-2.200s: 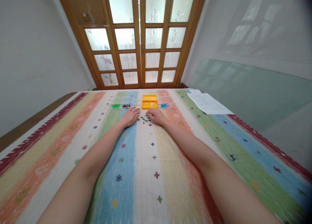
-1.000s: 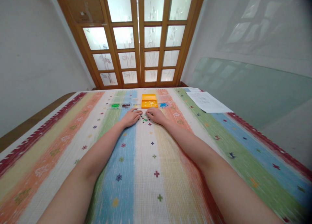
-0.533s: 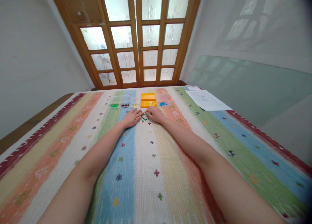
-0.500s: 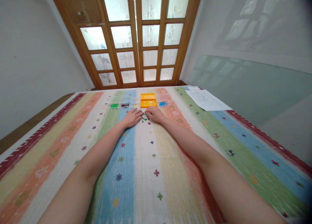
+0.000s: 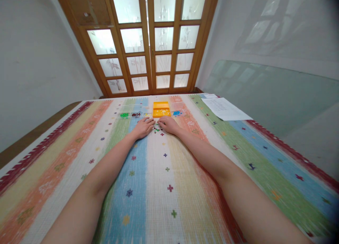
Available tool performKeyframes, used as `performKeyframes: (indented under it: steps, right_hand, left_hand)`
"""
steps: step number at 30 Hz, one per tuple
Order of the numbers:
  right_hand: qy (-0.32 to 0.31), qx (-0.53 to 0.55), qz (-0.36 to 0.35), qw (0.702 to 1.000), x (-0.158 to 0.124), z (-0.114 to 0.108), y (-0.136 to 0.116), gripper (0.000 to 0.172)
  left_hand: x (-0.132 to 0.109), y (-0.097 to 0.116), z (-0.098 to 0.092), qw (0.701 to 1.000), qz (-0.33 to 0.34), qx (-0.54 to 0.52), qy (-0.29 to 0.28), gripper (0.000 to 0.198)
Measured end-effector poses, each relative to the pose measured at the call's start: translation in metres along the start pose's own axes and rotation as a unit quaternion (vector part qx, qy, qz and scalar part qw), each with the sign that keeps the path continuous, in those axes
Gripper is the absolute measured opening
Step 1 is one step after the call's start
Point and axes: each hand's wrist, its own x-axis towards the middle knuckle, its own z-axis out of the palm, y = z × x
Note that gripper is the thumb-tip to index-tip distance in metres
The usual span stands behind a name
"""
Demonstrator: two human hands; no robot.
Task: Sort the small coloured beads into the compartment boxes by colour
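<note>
My left hand (image 5: 144,127) and right hand (image 5: 168,125), both curled, grip unclear, flank loose pieces (image 5: 157,130) in front of the box (image 5: 161,105); being tiny, they likely suit gentle pinching.

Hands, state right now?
Left hand: palm down beside the pieces; grip can't be told.
Right hand: curled beside them; grip can't be told.

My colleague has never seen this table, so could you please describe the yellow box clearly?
On the striped tablecloth, find the left hand and right hand. Just beyond them, between the dark pieces and the blue pieces, the yellow box lies open. Unlike the clear containers beside it, it is opaque.
</note>
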Motion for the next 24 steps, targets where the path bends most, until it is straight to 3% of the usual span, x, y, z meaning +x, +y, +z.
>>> performKeyframes:
  steps: [6, 15, 20, 24]
  right_hand:
    - [-0.002, 0.001, -0.004, 1.000, 0.000, -0.002, -0.003, 0.026]
    - [-0.011, -0.007, -0.001, 1.000, 0.000, -0.005, -0.004, 0.029]
    - [-0.014, -0.003, -0.011, 1.000, 0.000, -0.004, -0.004, 0.027]
    - [-0.004, 0.020, -0.029, 0.999, -0.001, 0.000, -0.001, 0.024]
  left_hand:
    - [-0.005, -0.021, -0.003, 0.995, -0.075, 0.018, 0.071, 0.052]
    - [-0.015, -0.061, 0.000, 0.979, -0.168, 0.010, 0.111, 0.054]
    - [-0.017, -0.061, 0.005, 0.975, -0.197, 0.029, 0.099, 0.053]
    - [-0.014, -0.053, 0.007, 0.981, -0.172, 0.036, 0.081, 0.052]
